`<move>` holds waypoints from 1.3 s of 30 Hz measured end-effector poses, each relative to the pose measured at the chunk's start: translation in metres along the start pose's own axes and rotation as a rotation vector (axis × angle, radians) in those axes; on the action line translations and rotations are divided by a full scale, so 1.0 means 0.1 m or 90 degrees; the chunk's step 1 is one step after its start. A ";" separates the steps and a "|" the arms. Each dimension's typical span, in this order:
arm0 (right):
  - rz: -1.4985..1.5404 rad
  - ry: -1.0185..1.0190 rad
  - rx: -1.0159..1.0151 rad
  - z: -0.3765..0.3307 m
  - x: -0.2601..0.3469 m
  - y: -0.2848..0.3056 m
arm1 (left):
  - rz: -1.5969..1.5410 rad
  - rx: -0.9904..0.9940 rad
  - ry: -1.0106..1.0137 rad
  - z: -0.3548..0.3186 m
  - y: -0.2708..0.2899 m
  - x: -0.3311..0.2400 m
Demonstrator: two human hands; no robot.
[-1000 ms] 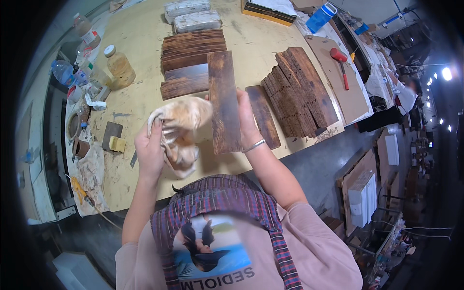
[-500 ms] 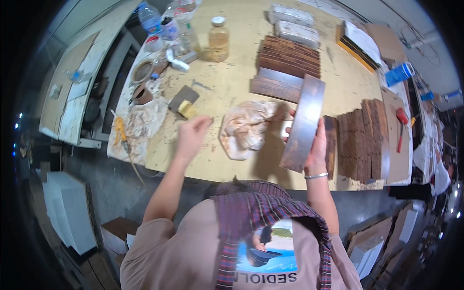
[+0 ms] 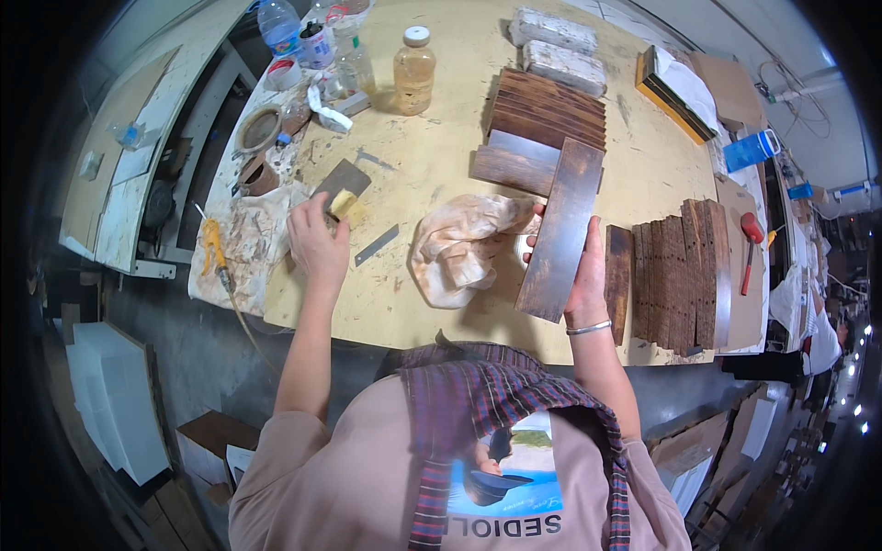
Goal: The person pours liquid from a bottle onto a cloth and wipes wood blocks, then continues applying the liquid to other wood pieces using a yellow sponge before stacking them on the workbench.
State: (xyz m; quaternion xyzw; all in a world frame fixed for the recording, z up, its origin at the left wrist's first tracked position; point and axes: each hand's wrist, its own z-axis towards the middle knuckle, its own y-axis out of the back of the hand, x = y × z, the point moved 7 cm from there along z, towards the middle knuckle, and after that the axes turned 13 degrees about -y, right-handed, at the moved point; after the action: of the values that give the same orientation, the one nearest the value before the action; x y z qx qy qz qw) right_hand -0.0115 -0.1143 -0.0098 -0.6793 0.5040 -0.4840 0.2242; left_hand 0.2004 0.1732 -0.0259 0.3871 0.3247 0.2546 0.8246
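Bare hands at a pale worktable (image 3: pixel 386 310), seen from above. We find the right hand (image 3: pixel 588 271) grasping 1 dark brown wooden board (image 3: pixel 562 230); the thumb side shows at the board's right edge and fingertips curl around its left edge. The board is held up at a tilt over the near part of the table, its upper end overlapping our view of another board (image 3: pixel 513 163) that lies before a stack of brown boards (image 3: pixel 548 107). A metal bracelet (image 3: pixel 588 328) circles the right wrist.

We see the left hand (image 3: pixel 317 234) released, with thumb and index finger parted beside a yellow sponge (image 3: pixel 347 208); we cannot tell whether the fingertips touch it. The sponge lies at the near edge of a dark grey sheet (image 3: pixel 343 179). Between the 2 hands we note a metal strip (image 3: pixel 377 245) and, nearer the board, a crumpled, brown-stained white cloth (image 3: pixel 457 248).

To the right of the held board lie 1 separate board (image 3: pixel 619 285) and a row of rough-edged boards (image 3: pixel 675 275), with a red mallet (image 3: pixel 751 230) beyond them. At the far side we observe a white-lidded jar (image 3: pixel 414 78) and 2 whitish blocks (image 3: pixel 556 32).
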 end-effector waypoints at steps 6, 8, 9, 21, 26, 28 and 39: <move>0.032 -0.022 0.062 0.05 0.03 0.09 | 0.103 0.074 -0.163 0.09 -0.17 -0.09; 0.043 -0.005 0.043 0.08 0.04 0.07 | 0.093 0.051 -0.143 0.07 -0.18 0.02; 0.043 0.004 0.036 0.08 0.06 0.04 | 0.037 0.049 -0.129 0.08 -0.16 -0.04; 0.027 -0.017 0.102 0.07 0.09 -0.10 | 0.083 0.222 -0.388 0.25 -0.20 -0.31; 0.065 0.059 0.005 0.11 0.17 0.00 | -0.377 0.126 -0.051 0.36 0.07 -0.61; 0.076 0.072 -0.028 0.15 0.19 -0.02 | -0.681 0.119 0.023 0.21 0.15 -1.09; 0.120 0.315 -0.081 -0.09 0.51 0.00 | -0.543 0.096 -0.235 -0.21 0.04 -2.33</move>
State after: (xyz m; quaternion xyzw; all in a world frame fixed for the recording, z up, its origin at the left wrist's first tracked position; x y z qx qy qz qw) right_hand -0.0179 -0.1589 0.0161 -0.5032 0.6339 -0.5795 0.0952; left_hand 0.0305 0.0288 0.0460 0.3167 0.3200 -0.2041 0.8693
